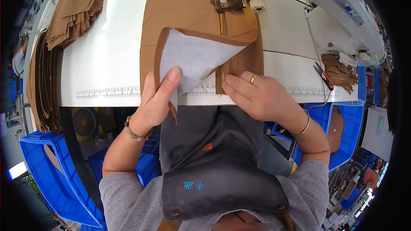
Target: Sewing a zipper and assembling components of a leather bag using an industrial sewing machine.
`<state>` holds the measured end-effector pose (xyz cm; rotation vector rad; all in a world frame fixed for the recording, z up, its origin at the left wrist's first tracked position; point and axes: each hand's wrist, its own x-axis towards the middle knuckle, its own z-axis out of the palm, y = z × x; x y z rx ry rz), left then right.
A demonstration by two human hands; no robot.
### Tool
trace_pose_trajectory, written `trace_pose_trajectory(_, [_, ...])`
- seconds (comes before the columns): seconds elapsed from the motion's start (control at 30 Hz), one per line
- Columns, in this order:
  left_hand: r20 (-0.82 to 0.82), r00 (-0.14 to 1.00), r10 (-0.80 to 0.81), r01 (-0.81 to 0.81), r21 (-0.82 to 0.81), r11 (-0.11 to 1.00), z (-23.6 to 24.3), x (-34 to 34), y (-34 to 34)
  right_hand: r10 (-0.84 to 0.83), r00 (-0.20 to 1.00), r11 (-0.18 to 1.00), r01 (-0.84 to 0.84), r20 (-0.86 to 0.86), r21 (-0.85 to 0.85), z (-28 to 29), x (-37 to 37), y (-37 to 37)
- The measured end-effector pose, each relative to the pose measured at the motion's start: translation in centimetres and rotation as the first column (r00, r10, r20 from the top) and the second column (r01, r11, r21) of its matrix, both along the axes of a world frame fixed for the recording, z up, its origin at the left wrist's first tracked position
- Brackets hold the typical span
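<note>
A brown fabric panel (180, 8) lies on the white table under the head of a sewing machine (233, 0). Its near part is folded up, baring a white backing (197, 53). My left hand (159, 94) grips that folded edge, thumb on the white side and fingers behind. A zipper (222, 68) with gold teeth runs down from the machine towards me. At the zipper's lower end, the fingertips of my right hand (254, 94) pinch the brown tape. A ring is on one of its fingers.
Stacked brown fabric pieces (79, 10) stand at the left, with more brown panels (45, 81) hanging over the edge. Red-handled scissors (324, 77) lie right, beside a pile of brown strips (340, 72). A printed ruler (107, 93) follows the front edge. Blue bins (55, 179) flank me below.
</note>
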<state>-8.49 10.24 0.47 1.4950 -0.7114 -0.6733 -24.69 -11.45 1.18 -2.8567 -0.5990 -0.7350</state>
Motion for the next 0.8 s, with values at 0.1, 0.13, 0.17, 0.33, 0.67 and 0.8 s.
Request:
trace_pose_trajectory(0.1, [0.002, 0.999, 0.032, -0.032, -0.041, 0.999, -0.1, -0.3, 0.0, -0.016, 1.000, 1.000, 0.016, -0.009, -0.001, -0.4, -0.3, -0.1])
trace_pose_trajectory(0.13, [0.002, 0.999, 0.033, -0.033, -0.041, 0.999, -0.1, -0.2, 0.1, -0.015, 1.000, 1.000, 0.015, -0.009, -0.001, -0.6, -0.3, -0.1])
trace_pose_trajectory(0.17, [-0.004, 1.000, 0.010, -0.011, -0.028, 1.000, -0.1, -0.1, 0.1, -0.005, 1.000, 1.000, 0.005, 0.003, 0.021, -0.7, -0.3, -0.1])
trace_pose_trajectory(0.33, [0.005, 0.998, -0.068, 0.068, 0.025, 0.997, 0.3, 0.1, 0.1, 0.011, 0.999, 0.998, -0.012, 0.032, 0.054, -1.2, -0.4, -0.2])
trace_pose_trajectory(0.67, [0.000, 0.998, -0.060, 0.060, -0.014, 0.998, 0.2, 0.0, 0.2, 0.014, 0.999, 0.999, -0.016, 0.046, 0.040, -1.2, -0.3, -0.1])
trace_pose_trajectory(0.8, [0.069, 0.998, 0.007, -0.006, -0.018, 1.000, 0.4, -0.1, 0.0, -0.009, 0.999, 0.997, 0.006, 0.032, 0.073, -1.4, -0.6, 0.2])
